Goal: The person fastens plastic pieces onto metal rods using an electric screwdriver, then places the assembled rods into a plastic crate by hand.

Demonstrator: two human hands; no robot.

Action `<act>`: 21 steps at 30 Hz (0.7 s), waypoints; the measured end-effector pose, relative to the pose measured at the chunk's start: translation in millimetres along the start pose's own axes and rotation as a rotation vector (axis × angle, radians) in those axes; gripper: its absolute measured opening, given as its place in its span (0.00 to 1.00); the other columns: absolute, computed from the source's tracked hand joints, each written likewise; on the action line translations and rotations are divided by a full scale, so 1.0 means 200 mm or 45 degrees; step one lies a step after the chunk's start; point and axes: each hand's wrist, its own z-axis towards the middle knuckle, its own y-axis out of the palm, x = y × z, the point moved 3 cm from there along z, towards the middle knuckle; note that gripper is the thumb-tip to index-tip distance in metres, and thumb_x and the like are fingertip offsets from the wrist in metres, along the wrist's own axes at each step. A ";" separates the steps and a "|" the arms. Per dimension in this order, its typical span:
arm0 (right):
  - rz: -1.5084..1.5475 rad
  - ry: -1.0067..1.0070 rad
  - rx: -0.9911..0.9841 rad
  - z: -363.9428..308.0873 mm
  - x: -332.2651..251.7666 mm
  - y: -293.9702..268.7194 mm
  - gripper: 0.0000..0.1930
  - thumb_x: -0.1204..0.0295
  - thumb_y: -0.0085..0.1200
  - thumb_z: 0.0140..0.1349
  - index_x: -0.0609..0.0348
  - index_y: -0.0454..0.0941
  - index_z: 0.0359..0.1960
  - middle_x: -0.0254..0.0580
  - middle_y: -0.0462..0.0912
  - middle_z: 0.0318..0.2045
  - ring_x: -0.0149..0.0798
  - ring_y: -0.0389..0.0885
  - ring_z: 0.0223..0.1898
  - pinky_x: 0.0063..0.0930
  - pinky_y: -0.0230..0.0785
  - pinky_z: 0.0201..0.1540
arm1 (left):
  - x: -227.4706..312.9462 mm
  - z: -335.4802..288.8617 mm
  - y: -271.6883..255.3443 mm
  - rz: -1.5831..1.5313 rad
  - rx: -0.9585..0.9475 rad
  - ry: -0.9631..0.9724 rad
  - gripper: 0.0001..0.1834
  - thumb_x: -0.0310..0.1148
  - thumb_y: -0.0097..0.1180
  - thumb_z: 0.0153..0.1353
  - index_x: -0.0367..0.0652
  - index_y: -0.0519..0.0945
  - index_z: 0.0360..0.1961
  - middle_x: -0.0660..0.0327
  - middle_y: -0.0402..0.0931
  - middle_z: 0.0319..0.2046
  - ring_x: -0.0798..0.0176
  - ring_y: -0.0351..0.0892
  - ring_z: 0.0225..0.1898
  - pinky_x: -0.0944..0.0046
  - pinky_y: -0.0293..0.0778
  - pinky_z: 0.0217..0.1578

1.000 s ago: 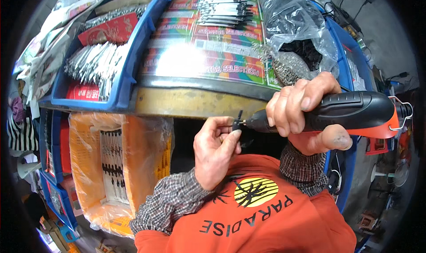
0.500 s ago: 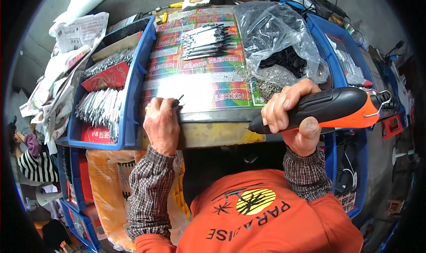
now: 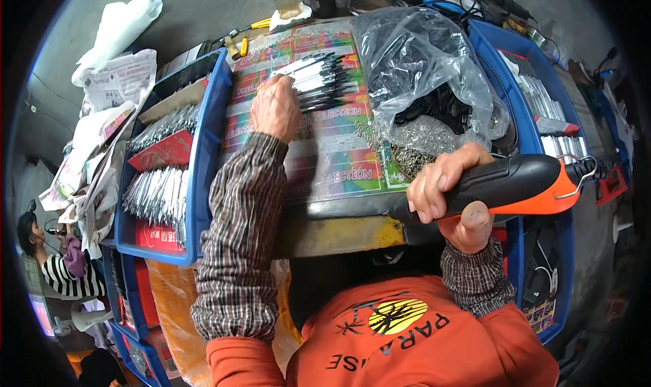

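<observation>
My left hand is at the left end of a stack of slim white pieces with black ends. Its fingers curl inward and are partly hidden, so anything pinched in them cannot be made out. The stack lies on colourful printed sheets covering the bench. At the bench's front edge, my right hand grips a black and orange electric screwdriver, its fingers over the body and thumb below. The tool lies nearly level, pointing left. Small metal screws are heaped beyond that hand.
Left stands a blue bin with rows of slim pieces and red dividers. A clear plastic bag with dark parts lies right of the stack, before another blue bin. A glass jar stands behind. Another person sits far left.
My left hand has moved from the bench's front edge, where it held a small dark-tipped piece, forward to the stack. My right hand still holds the screwdriver. The view has shifted slightly.
</observation>
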 end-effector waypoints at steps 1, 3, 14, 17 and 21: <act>-0.002 -0.005 0.009 0.00 -0.01 -0.01 0.25 0.51 0.61 0.47 0.58 0.63 0.29 0.33 0.67 0.14 0.29 0.69 0.15 0.26 0.65 0.22 | -0.01 0.05 0.04 0.003 -0.010 -0.018 0.09 0.27 0.51 0.51 0.38 0.76 0.35 0.50 0.75 0.34 0.47 0.74 0.38 0.54 0.69 0.39; 0.017 0.027 0.003 0.00 -0.01 -0.02 0.25 0.51 0.61 0.47 0.58 0.63 0.29 0.33 0.68 0.15 0.30 0.69 0.15 0.26 0.65 0.22 | -0.06 0.12 0.10 0.023 -0.017 -0.041 0.10 0.29 0.51 0.52 0.38 0.75 0.36 0.50 0.74 0.34 0.46 0.74 0.37 0.54 0.69 0.39; 0.170 0.024 0.037 -0.01 0.02 -0.12 0.24 0.56 0.65 0.45 0.58 0.65 0.29 0.35 0.71 0.15 0.32 0.72 0.17 0.29 0.66 0.22 | -0.14 0.36 0.35 -0.026 -0.440 -0.225 0.21 0.47 0.39 0.61 0.50 0.72 0.50 0.54 0.72 0.47 0.51 0.69 0.51 0.39 0.57 0.49; 0.402 0.009 -0.044 -0.03 0.05 -0.14 0.20 0.73 0.64 0.43 0.60 0.64 0.33 0.39 0.71 0.20 0.32 0.70 0.22 0.27 0.65 0.27 | -0.12 0.34 0.36 -0.071 -0.424 -0.263 0.21 0.47 0.37 0.61 0.51 0.72 0.49 0.53 0.74 0.44 0.49 0.71 0.47 0.41 0.60 0.48; 0.382 -0.017 -0.075 -0.02 0.04 -0.15 0.20 0.72 0.64 0.43 0.60 0.64 0.33 0.39 0.71 0.20 0.32 0.70 0.22 0.27 0.65 0.27 | -0.08 0.28 0.31 -0.108 -0.310 -0.218 0.20 0.47 0.37 0.60 0.51 0.75 0.44 0.52 0.76 0.39 0.48 0.74 0.42 0.50 0.67 0.44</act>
